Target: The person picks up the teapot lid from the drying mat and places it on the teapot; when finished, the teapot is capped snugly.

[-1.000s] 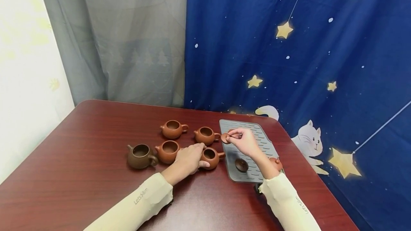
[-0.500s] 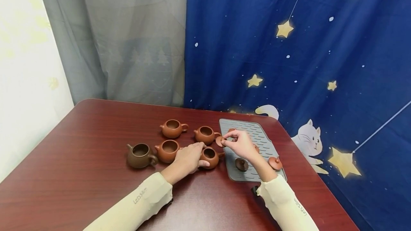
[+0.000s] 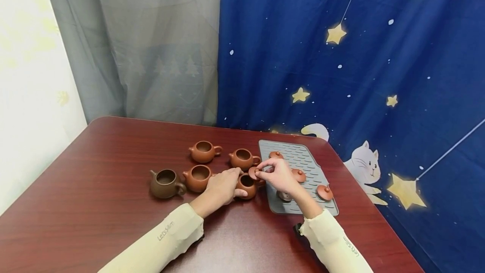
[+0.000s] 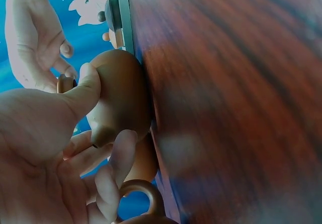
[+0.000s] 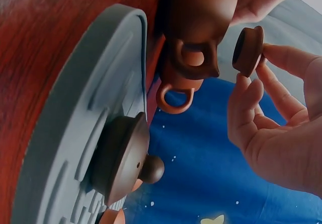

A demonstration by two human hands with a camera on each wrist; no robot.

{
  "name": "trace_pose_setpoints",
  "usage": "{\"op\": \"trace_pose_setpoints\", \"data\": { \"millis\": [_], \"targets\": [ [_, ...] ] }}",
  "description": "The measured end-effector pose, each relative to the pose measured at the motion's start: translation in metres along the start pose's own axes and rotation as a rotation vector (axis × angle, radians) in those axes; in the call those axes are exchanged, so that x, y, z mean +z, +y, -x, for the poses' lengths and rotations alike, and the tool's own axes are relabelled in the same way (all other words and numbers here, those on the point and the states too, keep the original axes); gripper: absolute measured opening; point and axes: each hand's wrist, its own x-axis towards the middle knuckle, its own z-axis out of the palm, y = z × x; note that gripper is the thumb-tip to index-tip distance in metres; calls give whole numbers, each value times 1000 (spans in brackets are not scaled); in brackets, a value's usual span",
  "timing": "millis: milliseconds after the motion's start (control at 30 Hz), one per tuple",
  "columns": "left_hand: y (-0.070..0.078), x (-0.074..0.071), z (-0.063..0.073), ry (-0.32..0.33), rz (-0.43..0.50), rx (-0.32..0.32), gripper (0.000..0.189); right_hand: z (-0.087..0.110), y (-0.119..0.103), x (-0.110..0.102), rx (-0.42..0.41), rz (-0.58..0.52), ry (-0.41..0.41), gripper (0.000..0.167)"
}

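Note:
My left hand (image 3: 223, 186) holds a reddish clay teapot (image 3: 251, 193) at the front right of a group of lidless pots. In the left wrist view the thumb lies on one side of this pot's body (image 4: 121, 90), with a fingertip near its spout. Between thumb and fingertips, my right hand (image 3: 280, 177) pinches a small reddish teapot lid (image 5: 248, 52) by its knob. In the head view the lid overlaps the far right of the pot's rim; the right wrist view shows it tilted and apart from the pot.
Beside the held pot stand a dark brown teapot (image 3: 163, 188) and reddish teapots, one (image 3: 198, 179) close to my left hand. A grey ridged mat (image 3: 312, 161) on the right carries reddish lids (image 3: 324, 193) and a dark lid (image 5: 123, 158), partly hidden under my right wrist.
My right hand has carried the lid left and nearer, from over the mat's edge to the held pot's rim. My left hand has stayed on the pot.

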Motion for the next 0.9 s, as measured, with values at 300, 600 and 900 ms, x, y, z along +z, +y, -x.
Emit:
{"op": "trace_pose_setpoints", "data": {
  "millis": [300, 600, 900],
  "targets": [
    [0, 0, -1, 2, -10, 1, 50, 3, -3, 7, 11, 27, -14, 10],
    [1, 0, 0, -6, -13, -5, 48, 3, -4, 11, 2, 63, -39, 10],
    [0, -1, 0, -11, -18, -4, 49, 2, 0, 16, -74, 90, -59, 11]
  ]
}}
